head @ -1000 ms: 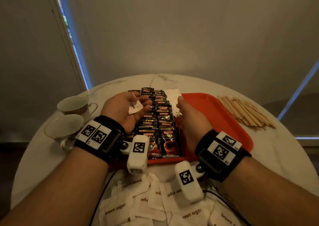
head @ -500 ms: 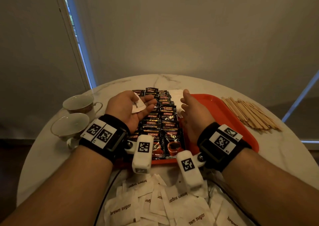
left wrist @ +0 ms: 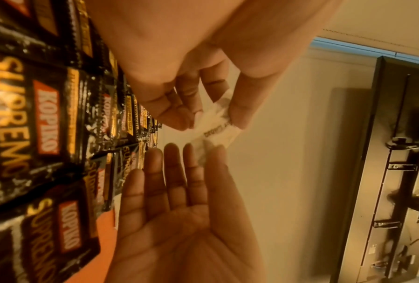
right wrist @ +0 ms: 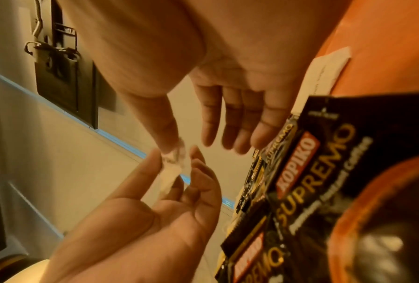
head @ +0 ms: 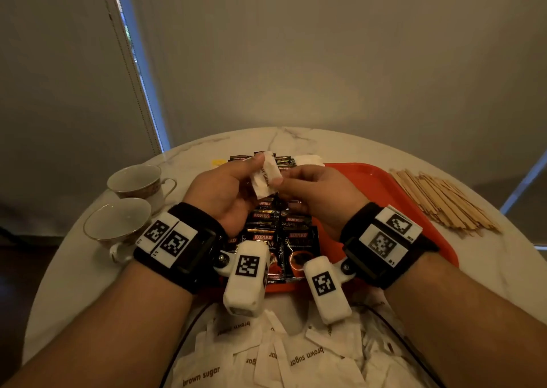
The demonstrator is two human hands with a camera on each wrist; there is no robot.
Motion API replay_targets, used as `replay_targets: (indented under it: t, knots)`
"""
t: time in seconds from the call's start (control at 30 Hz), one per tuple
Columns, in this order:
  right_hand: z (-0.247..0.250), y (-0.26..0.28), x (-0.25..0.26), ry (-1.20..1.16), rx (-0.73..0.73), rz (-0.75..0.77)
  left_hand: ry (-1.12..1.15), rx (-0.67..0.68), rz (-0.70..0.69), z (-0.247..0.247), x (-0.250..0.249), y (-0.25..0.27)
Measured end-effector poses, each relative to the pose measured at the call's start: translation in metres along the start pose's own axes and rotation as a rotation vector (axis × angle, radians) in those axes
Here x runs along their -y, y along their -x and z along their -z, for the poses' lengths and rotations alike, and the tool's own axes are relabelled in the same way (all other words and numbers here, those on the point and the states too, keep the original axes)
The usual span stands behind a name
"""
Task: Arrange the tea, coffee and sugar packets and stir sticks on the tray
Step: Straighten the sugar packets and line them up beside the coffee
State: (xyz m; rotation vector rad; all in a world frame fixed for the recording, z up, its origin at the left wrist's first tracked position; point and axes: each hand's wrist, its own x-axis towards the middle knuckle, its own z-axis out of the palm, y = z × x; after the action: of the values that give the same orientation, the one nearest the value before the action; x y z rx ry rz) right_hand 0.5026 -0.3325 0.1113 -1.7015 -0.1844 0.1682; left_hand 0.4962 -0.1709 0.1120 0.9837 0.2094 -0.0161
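Note:
A white brown-sugar packet (head: 266,177) hangs above the orange tray (head: 370,198). My left hand (head: 228,189) pinches its top between thumb and curled fingers (left wrist: 179,107). My right hand (head: 313,189) meets it from the right, with its thumb (right wrist: 167,134) and forefinger on the packet's (left wrist: 218,130) lower end and the other fingers straight. Black Kopiko coffee packets (head: 299,239) lie in overlapping rows on the tray's left part. A few white sugar packets (head: 307,161) lie at the tray's far edge. Wooden stir sticks (head: 438,201) are heaped on the table to the right of the tray.
A loose pile of brown sugar packets (head: 296,358) covers the near table edge under my wrists. Two white teacups (head: 136,180) (head: 118,221) stand left of the tray. The round marble table (head: 503,254) ends close behind the tray, with a wall beyond.
My right hand has left the white packets at the tray's far edge and come across to the left hand. The left hand has raised its sugar packet from the palm to the fingertips.

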Motion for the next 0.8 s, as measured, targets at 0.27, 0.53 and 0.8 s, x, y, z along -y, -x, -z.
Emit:
replay_targets:
  t: [0.27,0.53,0.8]
  knots:
    - [0.002,-0.006,-0.005,-0.131,0.068,0.001,-0.073,0.04,-0.154,-0.001,0.0,0.002]
    - [0.008,-0.01,-0.002,-0.282,0.09,-0.036,-0.158,0.068,-0.19,-0.004,0.004,0.005]
    - [0.013,-0.009,-0.005,-0.386,0.013,-0.071,-0.296,0.103,-0.18,-0.002,0.005,0.008]
